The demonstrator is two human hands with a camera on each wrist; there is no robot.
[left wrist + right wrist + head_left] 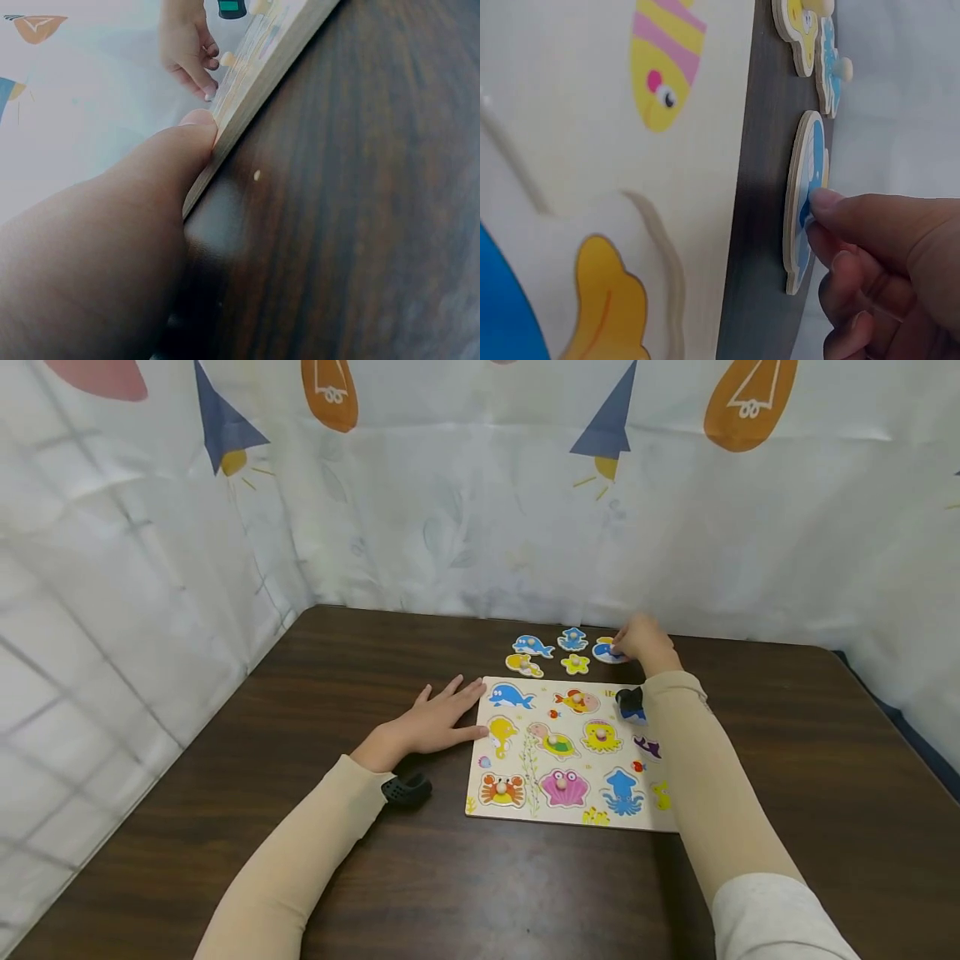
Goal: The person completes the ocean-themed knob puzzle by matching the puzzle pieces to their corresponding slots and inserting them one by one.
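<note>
Blue-and-yellow puzzle piece (802, 195) is rounded and flat, with a pale wood-coloured rim. Fingers on the right hand (647, 643) are pinched together at its middle, while the left hand (437, 721) has its fingers spread at the puzzle board (544, 693). Piece sits right under those pinching fingertips, near the tabletop's (525, 893) far edge.

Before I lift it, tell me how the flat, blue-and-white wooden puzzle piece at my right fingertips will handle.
The blue-and-white wooden piece should stay stiff, since its edge looks like solid board. Being thin, it is probably light. Its broad, flat shape suggests it would slide rather than roll.
</note>
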